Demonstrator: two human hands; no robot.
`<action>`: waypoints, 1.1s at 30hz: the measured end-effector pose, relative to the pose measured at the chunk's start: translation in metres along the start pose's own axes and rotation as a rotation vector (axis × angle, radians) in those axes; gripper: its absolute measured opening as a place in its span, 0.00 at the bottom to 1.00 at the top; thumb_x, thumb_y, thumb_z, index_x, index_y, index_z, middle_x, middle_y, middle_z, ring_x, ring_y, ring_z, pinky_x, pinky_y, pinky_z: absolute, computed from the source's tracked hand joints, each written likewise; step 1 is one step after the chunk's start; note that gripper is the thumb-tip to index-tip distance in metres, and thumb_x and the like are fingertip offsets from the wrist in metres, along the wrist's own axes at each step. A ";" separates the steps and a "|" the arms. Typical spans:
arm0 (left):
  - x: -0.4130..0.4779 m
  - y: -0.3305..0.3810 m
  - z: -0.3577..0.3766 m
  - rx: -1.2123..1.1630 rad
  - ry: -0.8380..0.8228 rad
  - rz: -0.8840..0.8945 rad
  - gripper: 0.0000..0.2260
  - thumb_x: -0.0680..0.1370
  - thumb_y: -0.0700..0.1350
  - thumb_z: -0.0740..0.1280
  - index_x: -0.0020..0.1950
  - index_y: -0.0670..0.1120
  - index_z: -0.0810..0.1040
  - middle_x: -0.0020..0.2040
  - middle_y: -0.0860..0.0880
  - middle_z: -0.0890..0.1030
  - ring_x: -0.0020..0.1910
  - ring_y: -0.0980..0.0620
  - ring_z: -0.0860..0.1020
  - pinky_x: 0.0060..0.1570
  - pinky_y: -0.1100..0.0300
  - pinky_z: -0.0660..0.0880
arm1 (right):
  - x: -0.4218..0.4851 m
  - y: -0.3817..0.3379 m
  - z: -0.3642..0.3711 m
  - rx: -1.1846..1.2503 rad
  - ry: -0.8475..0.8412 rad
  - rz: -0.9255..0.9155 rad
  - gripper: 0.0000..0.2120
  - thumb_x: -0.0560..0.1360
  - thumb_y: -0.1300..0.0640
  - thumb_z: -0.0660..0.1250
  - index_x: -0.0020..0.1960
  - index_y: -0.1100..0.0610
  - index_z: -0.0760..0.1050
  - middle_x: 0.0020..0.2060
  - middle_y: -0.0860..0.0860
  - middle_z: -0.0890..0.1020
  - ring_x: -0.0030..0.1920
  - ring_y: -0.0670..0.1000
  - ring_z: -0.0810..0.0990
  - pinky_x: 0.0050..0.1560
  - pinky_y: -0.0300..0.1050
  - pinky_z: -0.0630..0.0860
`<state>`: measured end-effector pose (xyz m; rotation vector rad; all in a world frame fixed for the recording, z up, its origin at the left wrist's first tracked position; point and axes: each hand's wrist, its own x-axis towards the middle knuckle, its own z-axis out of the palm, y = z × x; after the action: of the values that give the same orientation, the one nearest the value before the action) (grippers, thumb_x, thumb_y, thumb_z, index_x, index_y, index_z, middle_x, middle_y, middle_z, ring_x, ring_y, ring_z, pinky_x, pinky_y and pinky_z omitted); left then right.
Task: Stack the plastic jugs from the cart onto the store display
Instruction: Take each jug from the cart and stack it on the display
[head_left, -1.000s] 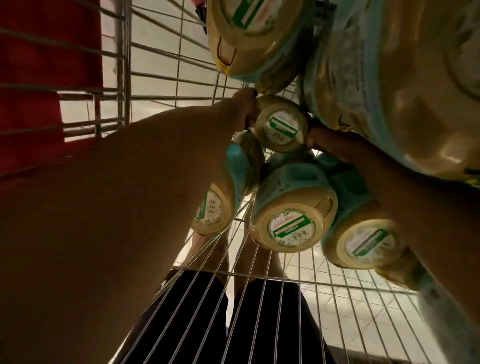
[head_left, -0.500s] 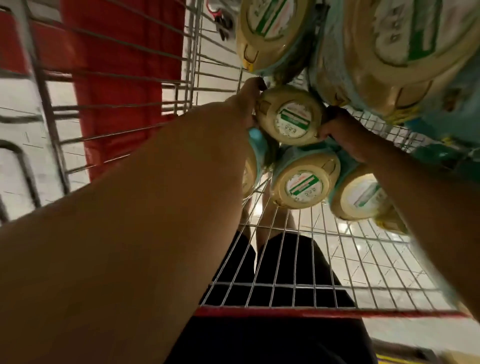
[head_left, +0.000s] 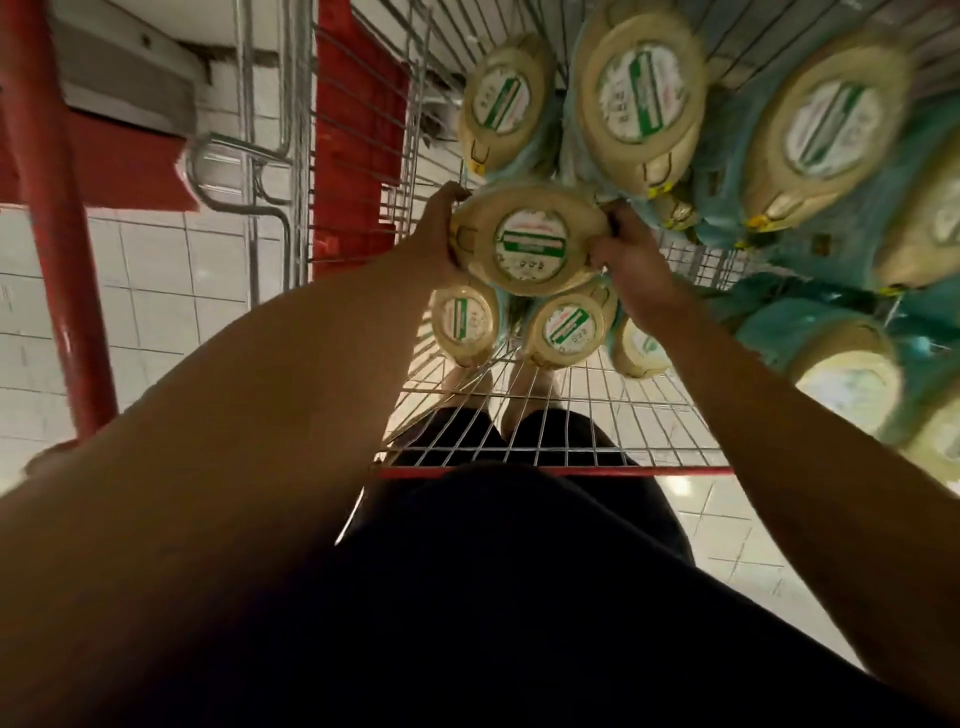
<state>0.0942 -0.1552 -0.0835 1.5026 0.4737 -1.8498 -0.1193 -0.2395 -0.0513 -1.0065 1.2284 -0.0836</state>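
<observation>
I hold one plastic jug (head_left: 530, 241) with a cream lid and a green-and-white label between both hands, inside the wire cart (head_left: 545, 421). My left hand (head_left: 434, 234) grips its left side, fingers curled over the lid's edge. My right hand (head_left: 631, 260) grips its right side. The jug is lifted above three other jugs (head_left: 566, 327) standing on the cart's floor. Several more jugs (head_left: 639, 98) with teal wrappers crowd the cart's far and right parts.
The cart's red front rim (head_left: 561, 472) runs across just in front of my dark clothing. A red post (head_left: 57, 249) and a red panel (head_left: 358, 130) stand to the left on the white tiled floor (head_left: 156, 291). Chrome tubing (head_left: 244, 171) sits beside the cart.
The jug held between both hands has come up and toward me, away from the jugs below. The view has pulled back, showing the cart's front rim and the red post.
</observation>
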 end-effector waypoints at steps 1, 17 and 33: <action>-0.009 -0.002 0.002 -0.059 0.003 0.003 0.25 0.81 0.52 0.58 0.32 0.46 0.87 0.34 0.45 0.85 0.36 0.47 0.86 0.35 0.55 0.82 | -0.011 -0.007 0.001 0.000 -0.023 -0.035 0.21 0.64 0.62 0.65 0.57 0.58 0.72 0.47 0.52 0.77 0.50 0.51 0.77 0.50 0.47 0.74; -0.120 -0.044 0.058 0.063 -0.361 0.072 0.27 0.78 0.60 0.63 0.70 0.44 0.77 0.70 0.39 0.76 0.67 0.37 0.76 0.69 0.38 0.71 | -0.183 -0.010 -0.015 0.027 0.373 -0.529 0.19 0.86 0.44 0.52 0.61 0.57 0.73 0.49 0.45 0.79 0.51 0.49 0.78 0.52 0.46 0.75; -0.191 -0.228 0.236 0.736 -0.353 0.023 0.24 0.80 0.64 0.61 0.63 0.49 0.82 0.59 0.44 0.86 0.62 0.38 0.80 0.65 0.32 0.73 | -0.392 0.119 -0.114 0.395 1.098 -0.456 0.22 0.86 0.47 0.45 0.38 0.44 0.70 0.32 0.40 0.72 0.34 0.46 0.69 0.38 0.44 0.68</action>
<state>-0.2161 -0.1005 0.1277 1.5397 -0.4419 -2.3412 -0.4172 -0.0209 0.1599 -0.8641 1.8138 -1.3253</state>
